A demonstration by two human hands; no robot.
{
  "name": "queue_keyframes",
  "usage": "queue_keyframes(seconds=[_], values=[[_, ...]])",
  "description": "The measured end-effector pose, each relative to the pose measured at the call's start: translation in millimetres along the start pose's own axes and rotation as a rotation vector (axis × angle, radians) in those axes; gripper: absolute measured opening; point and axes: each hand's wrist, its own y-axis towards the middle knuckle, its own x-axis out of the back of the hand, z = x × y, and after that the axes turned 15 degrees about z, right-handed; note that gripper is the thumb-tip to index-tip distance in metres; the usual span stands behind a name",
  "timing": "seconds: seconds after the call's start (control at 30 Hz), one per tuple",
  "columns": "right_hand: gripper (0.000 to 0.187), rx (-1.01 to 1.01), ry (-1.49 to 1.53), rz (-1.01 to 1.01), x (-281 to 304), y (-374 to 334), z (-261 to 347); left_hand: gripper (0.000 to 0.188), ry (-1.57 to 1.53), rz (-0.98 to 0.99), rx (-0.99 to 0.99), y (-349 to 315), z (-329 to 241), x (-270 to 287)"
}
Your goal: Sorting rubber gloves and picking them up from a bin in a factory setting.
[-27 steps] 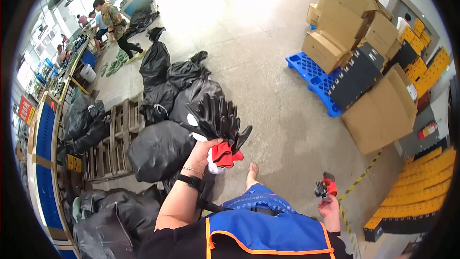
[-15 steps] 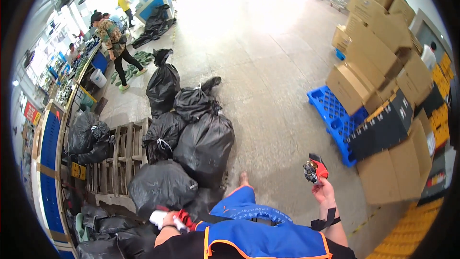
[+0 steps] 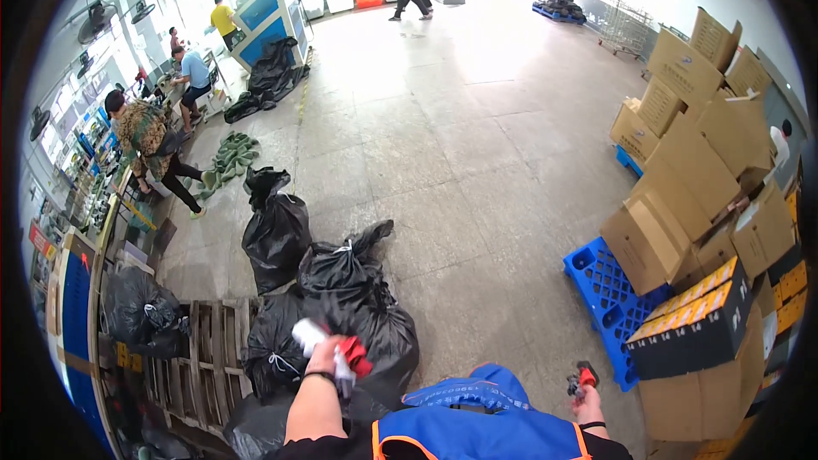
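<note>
My left hand (image 3: 322, 358), closed and raised in front of tied black plastic bags (image 3: 379, 336), holds a crumpled red-and-white cloth (image 3: 353, 355). White parts of the cloth stick out past the fingers and hang below. On the other side, my right hand (image 3: 588, 411) is closed around a small bundle (image 3: 583, 375) of dark, shiny and red pieces, whose exact kind I cannot make out. This hand is held over the floor, left of a blue plastic pallet (image 3: 607, 290). A blue apron with orange edging (image 3: 477, 430) covers my front.
A slatted wooden pallet (image 3: 200, 358) lies left of the bags. Cardboard boxes (image 3: 682, 179) are heaped at the right, with a black-and-orange carton (image 3: 694, 332) nearer me. A person in a patterned top (image 3: 149, 136) walks beside the workbenches at the left.
My left hand has risen and moved right with the cloth, in front of the bags. The right hand has dropped lower with its bundle. My view has tilted up; the patterned-top person has moved left.
</note>
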Motion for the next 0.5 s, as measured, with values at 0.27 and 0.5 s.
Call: queue_keyframes(seconds=[0.27,0.5], values=[[0.016,0.209,-0.371,0.206,-189,134,109,0.015,0.090,0.357,-0.148,168,-188,-230],[0.020,0.077,-0.478,0.211,-431,235,243,0.014,-0.337,0.245,-0.164,191,-259,-248]])
